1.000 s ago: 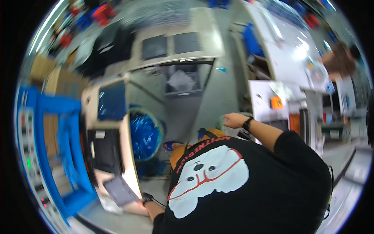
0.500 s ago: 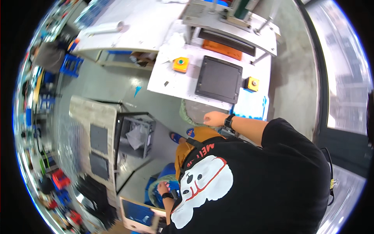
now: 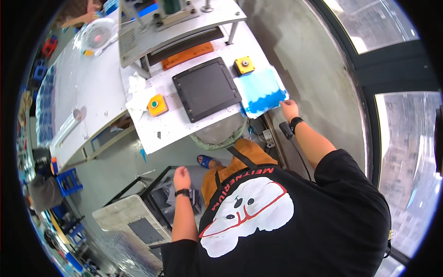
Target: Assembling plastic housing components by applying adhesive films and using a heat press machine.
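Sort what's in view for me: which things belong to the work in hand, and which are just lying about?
Likely the work in hand:
right hand, at the corner of a blue-stained white sheet; contact unclear
left hand, curled, nothing visible in it
black flat panel, left of the sheet

Likely just lying about:
small fan
pale tube
blue stool

At the upper left we see a small white fan (image 3: 98,33) on the desk (image 3: 99,87), with another person's arm (image 3: 80,21) beyond it. Nearer us, a pale tube (image 3: 68,127) lies by the desk's edge; a blue stool (image 3: 69,181) stands on the floor (image 3: 108,177). To our right, we have a grey wall (image 3: 318,64) and a dark-framed window (image 3: 410,134).
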`<move>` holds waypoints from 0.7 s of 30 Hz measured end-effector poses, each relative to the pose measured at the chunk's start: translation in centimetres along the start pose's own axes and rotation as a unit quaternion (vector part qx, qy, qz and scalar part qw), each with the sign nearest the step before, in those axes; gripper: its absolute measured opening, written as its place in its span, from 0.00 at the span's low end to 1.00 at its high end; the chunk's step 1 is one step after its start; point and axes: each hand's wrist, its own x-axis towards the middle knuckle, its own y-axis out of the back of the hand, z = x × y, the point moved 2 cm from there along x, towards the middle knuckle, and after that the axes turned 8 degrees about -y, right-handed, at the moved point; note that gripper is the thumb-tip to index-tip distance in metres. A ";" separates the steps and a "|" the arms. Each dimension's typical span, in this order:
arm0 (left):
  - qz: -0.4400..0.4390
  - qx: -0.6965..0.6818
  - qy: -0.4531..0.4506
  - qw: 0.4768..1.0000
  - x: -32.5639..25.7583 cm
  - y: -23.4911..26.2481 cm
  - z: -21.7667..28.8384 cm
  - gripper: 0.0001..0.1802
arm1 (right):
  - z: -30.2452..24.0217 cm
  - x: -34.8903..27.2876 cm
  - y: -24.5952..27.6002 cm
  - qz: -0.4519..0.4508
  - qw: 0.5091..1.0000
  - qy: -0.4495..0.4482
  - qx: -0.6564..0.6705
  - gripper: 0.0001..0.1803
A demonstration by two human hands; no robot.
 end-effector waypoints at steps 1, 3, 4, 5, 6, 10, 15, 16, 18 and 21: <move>-0.035 0.060 -0.070 0.995 1.7 -1.3 4.2 0.11 | 0.3 0.6 0.8 0.014 0.999 -0.032 0.029 0.19; -0.097 0.063 -0.219 0.969 4.4 -4.8 12.3 0.09 | 1.3 2.4 1.8 0.018 0.995 -0.056 0.076 0.19; -0.146 0.052 -0.227 0.961 5.2 -7.2 15.9 0.08 | 1.9 3.4 1.9 -0.013 0.994 -0.056 0.090 0.19; -0.173 0.021 -0.273 0.946 5.6 -9.6 20.1 0.08 | 2.3 4.1 2.0 -0.054 0.992 -0.065 0.094 0.18; -0.211 0.019 -0.300 0.930 5.8 -11.9 23.8 0.08 | 2.4 4.5 1.9 -0.098 0.988 -0.074 0.098 0.17; -0.184 0.018 -0.403 0.896 6.5 -22.9 32.3 0.12 | 1.8 3.7 1.1 -0.165 0.960 -0.123 0.193 0.13; -0.109 0.125 -0.440 0.882 7.8 -31.7 37.5 0.19 | 1.5 3.8 2.2 -0.313 0.869 -0.221 0.314 0.07; -0.115 0.155 -0.432 0.881 8.1 -32.6 37.7 0.20 | 1.4 3.9 2.8 -0.316 0.865 -0.227 0.316 0.07; -0.119 0.191 -0.424 0.877 8.7 -33.6 37.8 0.21 | 0.9 4.3 3.5 -0.354 0.843 -0.224 0.337 0.06; -0.135 0.145 -0.421 0.885 9.1 -33.7 38.4 0.19 | 0.9 4.7 4.2 -0.417 0.794 -0.233 0.376 0.08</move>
